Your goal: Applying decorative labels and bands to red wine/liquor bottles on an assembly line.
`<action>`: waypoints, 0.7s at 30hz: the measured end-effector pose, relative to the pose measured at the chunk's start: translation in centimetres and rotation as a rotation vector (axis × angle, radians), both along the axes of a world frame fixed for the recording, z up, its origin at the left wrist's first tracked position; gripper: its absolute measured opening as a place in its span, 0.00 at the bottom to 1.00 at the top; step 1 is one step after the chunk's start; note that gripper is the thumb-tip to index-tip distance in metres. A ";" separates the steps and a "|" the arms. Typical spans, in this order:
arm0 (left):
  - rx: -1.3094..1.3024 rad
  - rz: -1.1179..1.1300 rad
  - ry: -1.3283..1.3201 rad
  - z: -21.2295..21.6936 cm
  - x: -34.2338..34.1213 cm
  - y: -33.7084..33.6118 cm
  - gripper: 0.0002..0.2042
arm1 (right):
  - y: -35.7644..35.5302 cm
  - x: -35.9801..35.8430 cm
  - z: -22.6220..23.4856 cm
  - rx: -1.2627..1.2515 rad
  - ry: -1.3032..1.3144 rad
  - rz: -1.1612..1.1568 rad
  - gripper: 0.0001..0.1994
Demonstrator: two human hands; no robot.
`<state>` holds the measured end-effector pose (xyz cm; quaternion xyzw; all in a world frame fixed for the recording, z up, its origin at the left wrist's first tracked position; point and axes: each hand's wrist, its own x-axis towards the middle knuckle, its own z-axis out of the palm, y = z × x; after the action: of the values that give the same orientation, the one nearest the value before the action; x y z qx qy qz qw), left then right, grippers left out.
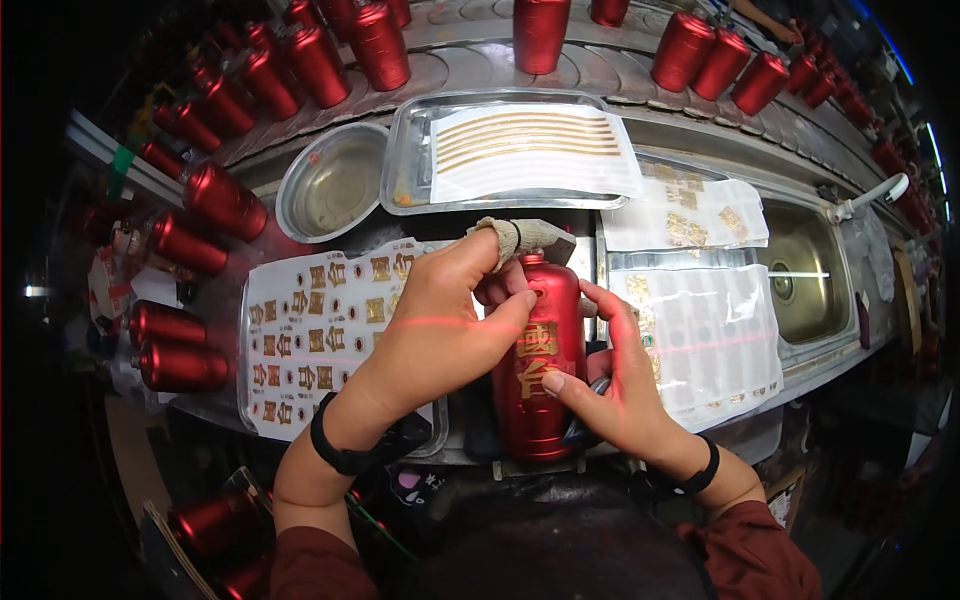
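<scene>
At the metal counter (pixel 825 356), the red bottle (pixel 565 335) is in the centre, neck toward twelve o'clock. The right hand (pixel 630 395) half closes around it from four o'clock; the left hand (pixel 430 325) bends its fingers at the shoulder, but I cannot tell if it pinches something. The bottle seems stiff, slippery; better hold its sides, off the gold characters (pixel 537 342). Farther, at twelve, lies a tray (pixel 412 150).

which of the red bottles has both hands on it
The red bottle in the middle of the picture, showing large gold characters: left hand at its upper part, right hand along its side. Neither hand touches any other bottle.
</scene>
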<state>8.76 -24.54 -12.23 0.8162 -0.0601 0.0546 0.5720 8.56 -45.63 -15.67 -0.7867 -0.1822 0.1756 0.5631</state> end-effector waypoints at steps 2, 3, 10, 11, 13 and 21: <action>-0.010 0.016 -0.032 -0.2 0.1 -0.1 0.16 | 0.0 0.0 0.0 0.025 0.063 -0.004 0.44; -0.005 0.024 -0.038 -0.2 0.1 -0.1 0.15 | 0.0 0.0 0.0 0.013 0.026 0.001 0.44; 0.095 0.199 0.005 -1.9 -0.7 0.8 0.21 | -0.4 0.5 0.0 -0.009 0.019 0.020 0.42; 0.094 0.201 0.004 -2.6 -1.2 0.5 0.21 | -0.6 0.8 0.1 -0.011 0.018 0.022 0.42; -0.286 0.284 0.131 -3.8 -2.9 -0.2 0.26 | -0.8 1.7 0.1 -0.011 0.130 0.002 0.40; -0.732 0.117 0.292 -4.4 -4.7 -2.6 0.41 | 2.4 6.0 -0.1 0.187 0.179 0.026 0.26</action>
<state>4.09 -27.10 -16.65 0.5595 0.0918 -0.0119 0.8237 14.58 -43.24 -15.73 -0.7095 -0.1568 0.2346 0.6458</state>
